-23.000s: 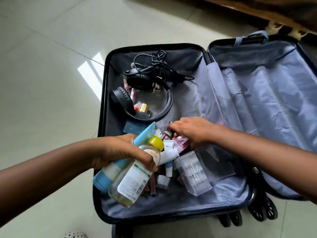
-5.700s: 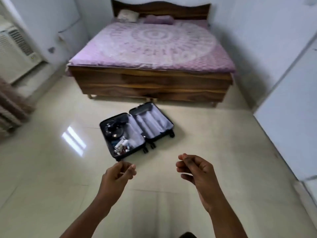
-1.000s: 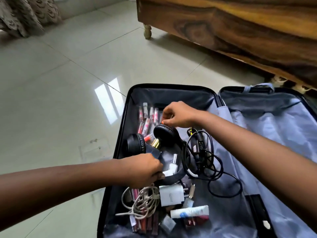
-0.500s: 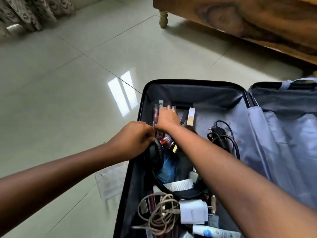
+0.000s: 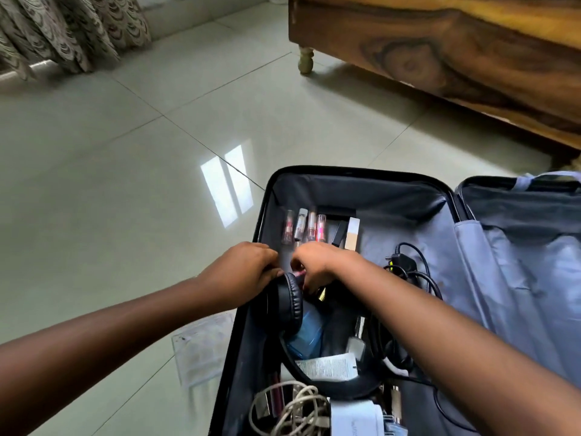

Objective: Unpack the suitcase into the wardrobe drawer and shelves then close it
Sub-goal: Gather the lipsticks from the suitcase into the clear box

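Note:
The black suitcase [image 5: 264,209] lies open on the floor, grey lining showing. At the far end of its left half lie several pink lip gloss tubes [image 5: 303,228] and a beige stick [image 5: 352,232]. My left hand [image 5: 242,272] curls over the top ear cup of the black headphones [image 5: 287,305]. Right beside it, my right hand [image 5: 317,262] pinches a pink tube [image 5: 300,274] just above that ear cup. A blue item [image 5: 306,333], a white cable coil [image 5: 295,410], a white charger [image 5: 356,416] and a black cable with its plug [image 5: 405,265] also lie inside.
The suitcase lid half [image 5: 518,247] lies open on the right, holding nothing I can see. A clear plastic box [image 5: 201,350] sits on the tiles left of the suitcase. The wooden bed frame [image 5: 440,58] stands behind, and curtains [image 5: 63,29] hang at the far left.
Both hands have drawn slightly back from the row of tubes to the headphone ear cup. My right hand now pinches a pink tube. The camera has tilted up a little.

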